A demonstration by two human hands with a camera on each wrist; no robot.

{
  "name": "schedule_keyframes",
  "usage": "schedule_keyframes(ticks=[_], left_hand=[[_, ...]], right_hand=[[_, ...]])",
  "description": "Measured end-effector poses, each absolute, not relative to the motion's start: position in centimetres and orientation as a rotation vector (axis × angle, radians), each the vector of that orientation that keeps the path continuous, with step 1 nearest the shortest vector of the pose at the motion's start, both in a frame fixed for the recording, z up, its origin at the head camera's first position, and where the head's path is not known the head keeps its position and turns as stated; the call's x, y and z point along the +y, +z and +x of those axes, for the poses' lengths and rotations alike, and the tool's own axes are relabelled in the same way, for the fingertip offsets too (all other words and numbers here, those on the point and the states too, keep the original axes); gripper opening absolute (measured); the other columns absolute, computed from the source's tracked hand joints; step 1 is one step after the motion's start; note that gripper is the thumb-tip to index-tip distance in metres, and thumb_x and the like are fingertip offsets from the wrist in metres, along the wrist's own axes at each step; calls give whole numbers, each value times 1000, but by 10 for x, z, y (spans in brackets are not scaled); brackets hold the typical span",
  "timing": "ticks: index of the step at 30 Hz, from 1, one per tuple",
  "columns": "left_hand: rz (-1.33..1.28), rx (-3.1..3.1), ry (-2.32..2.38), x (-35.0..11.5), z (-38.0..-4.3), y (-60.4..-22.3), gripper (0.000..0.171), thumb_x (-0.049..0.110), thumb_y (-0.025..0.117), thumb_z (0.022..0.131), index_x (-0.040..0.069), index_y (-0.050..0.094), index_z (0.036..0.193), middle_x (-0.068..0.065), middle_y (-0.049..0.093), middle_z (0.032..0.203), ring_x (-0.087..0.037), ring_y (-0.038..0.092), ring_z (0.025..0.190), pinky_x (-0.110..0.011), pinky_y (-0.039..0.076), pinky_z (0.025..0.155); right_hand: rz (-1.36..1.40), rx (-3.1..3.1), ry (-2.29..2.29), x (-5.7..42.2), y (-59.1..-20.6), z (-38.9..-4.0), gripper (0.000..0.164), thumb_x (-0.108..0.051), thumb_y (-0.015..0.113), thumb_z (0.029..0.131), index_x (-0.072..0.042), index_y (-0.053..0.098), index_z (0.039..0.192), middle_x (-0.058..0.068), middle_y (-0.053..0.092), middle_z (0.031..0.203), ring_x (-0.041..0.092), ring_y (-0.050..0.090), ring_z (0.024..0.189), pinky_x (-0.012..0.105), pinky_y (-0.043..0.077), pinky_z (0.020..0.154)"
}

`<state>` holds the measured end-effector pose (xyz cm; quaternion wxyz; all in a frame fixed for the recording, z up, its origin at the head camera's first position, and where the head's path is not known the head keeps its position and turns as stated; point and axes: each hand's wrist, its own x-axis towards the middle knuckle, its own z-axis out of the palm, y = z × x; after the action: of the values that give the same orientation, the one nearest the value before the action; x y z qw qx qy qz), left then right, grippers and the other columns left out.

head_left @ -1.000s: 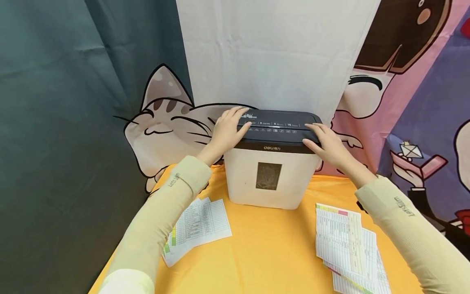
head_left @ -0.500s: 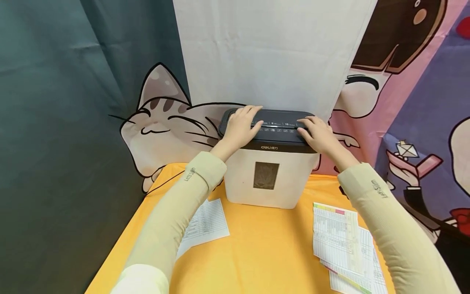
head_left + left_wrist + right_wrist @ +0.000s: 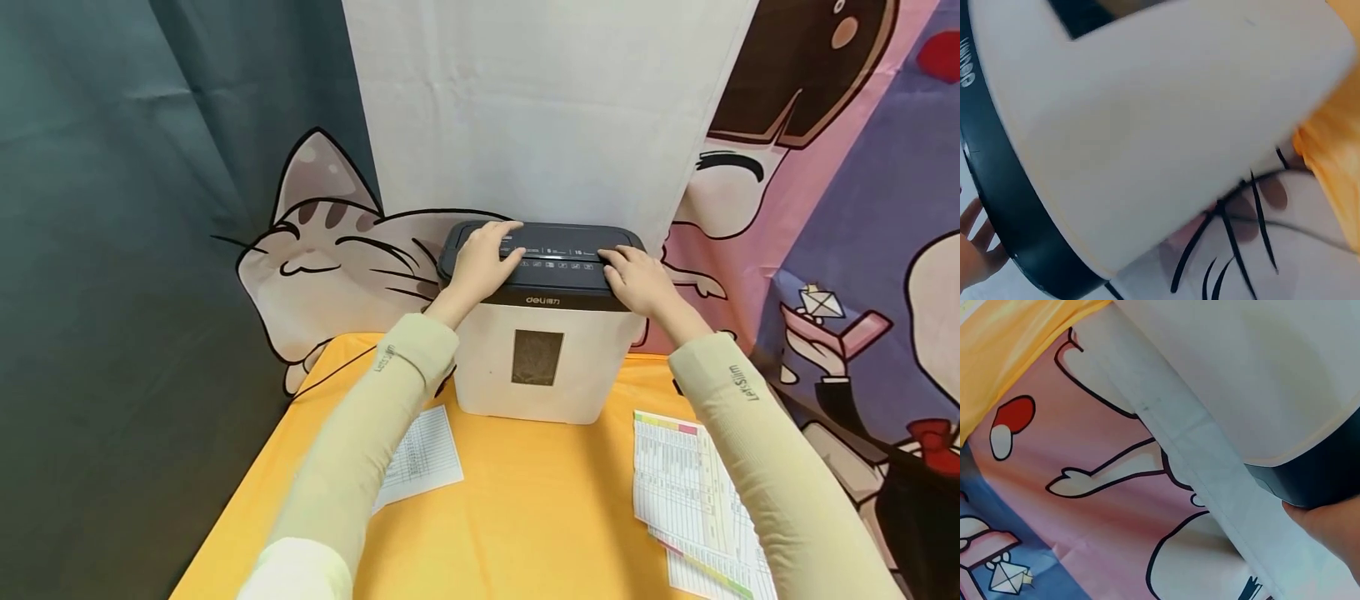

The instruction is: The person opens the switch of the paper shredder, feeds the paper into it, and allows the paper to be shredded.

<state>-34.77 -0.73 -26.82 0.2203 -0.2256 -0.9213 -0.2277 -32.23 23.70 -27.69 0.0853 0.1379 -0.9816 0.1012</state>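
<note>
A paper shredder (image 3: 577, 358) with a white bin and a dark lid (image 3: 566, 236) stands upright at the back of the table. My left hand (image 3: 480, 267) rests over the left part of the lid, fingers spread and slightly bent. Over the right end of the lid lies my right hand (image 3: 641, 282), its fingertips close to the feed slot. The left wrist view has the bin's side (image 3: 1129, 144) large, with part of the left hand (image 3: 975, 250) beyond the dark lid edge. In the right wrist view, the right thumb (image 3: 1316, 519) is against the lid's edge.
Printed sheets (image 3: 423, 458) lie left of the shredder, partly under my left forearm. More printed sheets (image 3: 686, 492) overlap in a pile at the right. A yellow cloth (image 3: 517, 508) covers the table, and a cartoon-print curtain (image 3: 555, 108) hangs right behind. A black cord (image 3: 333, 372) runs leftward.
Both hands have shifted inward along the lid, the left one rightward and the right one leftward. The shredder and papers stay in place while the head view has turned slightly.
</note>
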Motion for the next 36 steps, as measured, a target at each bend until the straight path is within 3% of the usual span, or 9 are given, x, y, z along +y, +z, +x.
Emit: schedule_keyframes(ticks=[5,11,18,25,27,36], left_hand=[[-577,-2571,-683,-4,-356,-271,44,29,56,86,19,46,127,-5,50,126,-22,46,116,-36,40,93],[-535,-2569,-578,3,-365,-276,52,30,57,85,22,38,133,-3,42,131,-23,34,124,-39,34,97],[-390,-2696,-507,1,-375,-274,51,41,55,84,20,43,129,-5,43,130,-25,36,120,-41,33,96],[-285,-2891,-470,-9,-382,-273,84,63,42,80,11,18,140,-11,27,141,-29,21,130,-38,17,108],[-286,-2919,-459,-8,-383,-273,88,68,39,78,9,17,140,-11,27,141,-30,20,131,-38,16,109],[-324,-2957,-430,-5,-385,-273,81,69,37,78,18,22,140,-4,30,141,-25,24,131,-42,14,109]], right_hand=[[399,-2927,322,236,-281,-323,45,-23,24,95,-7,30,136,24,25,139,39,19,129,54,15,103],[401,-2924,337,238,-284,-321,45,-24,24,95,-7,30,136,24,24,139,39,19,129,54,14,103],[414,-2906,345,239,-285,-321,45,-24,25,95,-6,31,135,25,25,139,40,19,129,54,14,103],[413,-2896,353,237,-287,-322,45,-24,25,95,-6,31,135,24,26,139,39,20,129,54,15,103],[407,-2894,349,238,-287,-322,45,-24,24,95,-6,32,135,24,26,138,39,20,129,54,15,103],[422,-2908,342,240,-281,-324,45,-25,22,96,-6,30,136,25,24,139,40,19,129,54,13,103]])
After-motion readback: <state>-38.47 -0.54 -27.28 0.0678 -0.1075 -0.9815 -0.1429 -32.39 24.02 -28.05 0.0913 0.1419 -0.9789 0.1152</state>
